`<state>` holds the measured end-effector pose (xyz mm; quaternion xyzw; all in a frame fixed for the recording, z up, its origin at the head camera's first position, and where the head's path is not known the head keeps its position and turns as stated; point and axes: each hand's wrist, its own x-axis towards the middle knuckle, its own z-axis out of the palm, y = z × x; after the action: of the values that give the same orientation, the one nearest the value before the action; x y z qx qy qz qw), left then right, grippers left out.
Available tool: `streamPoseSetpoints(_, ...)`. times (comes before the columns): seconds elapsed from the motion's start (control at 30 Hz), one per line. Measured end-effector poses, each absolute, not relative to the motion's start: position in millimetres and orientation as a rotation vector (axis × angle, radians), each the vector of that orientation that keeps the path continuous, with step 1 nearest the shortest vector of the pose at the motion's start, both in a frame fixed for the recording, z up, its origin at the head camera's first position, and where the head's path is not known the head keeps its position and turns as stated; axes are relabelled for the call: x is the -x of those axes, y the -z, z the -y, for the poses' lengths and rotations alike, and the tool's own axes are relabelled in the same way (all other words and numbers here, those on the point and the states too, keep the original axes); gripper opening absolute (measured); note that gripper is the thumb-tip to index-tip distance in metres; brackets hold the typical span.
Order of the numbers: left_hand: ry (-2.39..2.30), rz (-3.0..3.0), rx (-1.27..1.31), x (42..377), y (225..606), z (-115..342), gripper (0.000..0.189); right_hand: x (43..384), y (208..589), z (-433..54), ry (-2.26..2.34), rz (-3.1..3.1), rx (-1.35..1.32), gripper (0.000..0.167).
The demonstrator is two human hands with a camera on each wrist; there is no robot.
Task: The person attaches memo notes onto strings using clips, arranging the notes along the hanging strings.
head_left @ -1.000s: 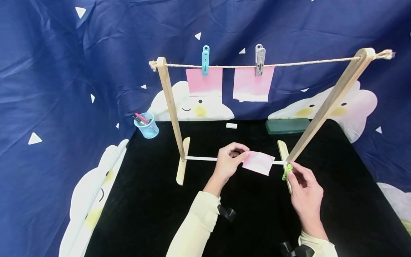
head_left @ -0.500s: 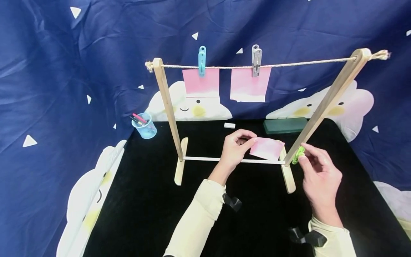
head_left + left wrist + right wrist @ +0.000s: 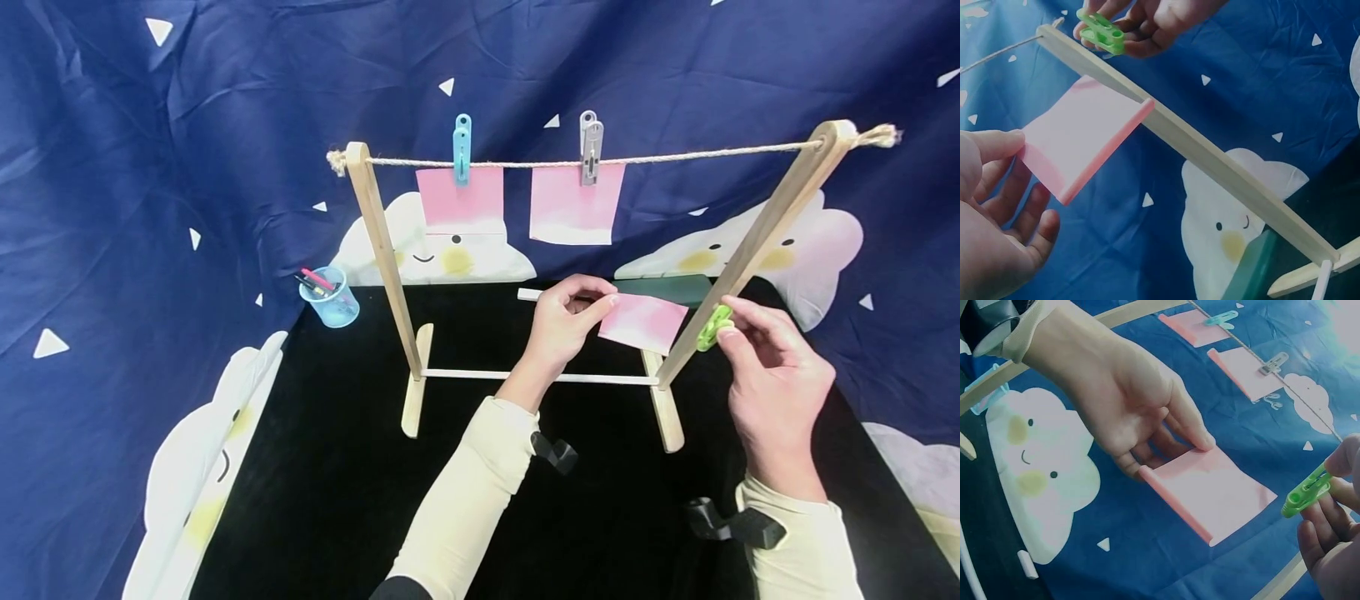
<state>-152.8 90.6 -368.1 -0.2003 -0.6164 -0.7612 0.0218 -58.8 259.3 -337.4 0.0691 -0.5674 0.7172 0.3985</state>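
Note:
My left hand (image 3: 567, 321) pinches a pink sheet of paper (image 3: 643, 323) by its left edge, thumb on top; in the left wrist view the paper's lower edge curls. To the right, my right hand (image 3: 780, 375) holds a green clothespin (image 3: 715, 327) between thumb and fingers, beside the right wooden post (image 3: 757, 242). Above both hands a rope (image 3: 690, 157) runs between the posts. A blue clothespin (image 3: 462, 150) and a grey clothespin (image 3: 591, 150) each hold a pink paper on it, the left paper (image 3: 480, 204) and the right paper (image 3: 562, 212).
The wooden stand has a left post (image 3: 384, 250), feet and a white lower bar (image 3: 465, 374) on the black table (image 3: 337, 500). A blue pen cup (image 3: 335, 307) stands at the back left. A green box (image 3: 675, 289) and a small white block (image 3: 528, 294) lie at the back.
Both hands have risen and moved right, the left with the pink paper, the right with the green clothespin. The paper has gone from the lower bar's height to above it.

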Motion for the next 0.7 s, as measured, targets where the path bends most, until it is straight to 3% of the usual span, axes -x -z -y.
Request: streamPoseSetpoints(0.7,2.327,1.859,0.631,171,330,-109,0.015,90,275,-250,-1.881,1.199,-0.212,0.022)
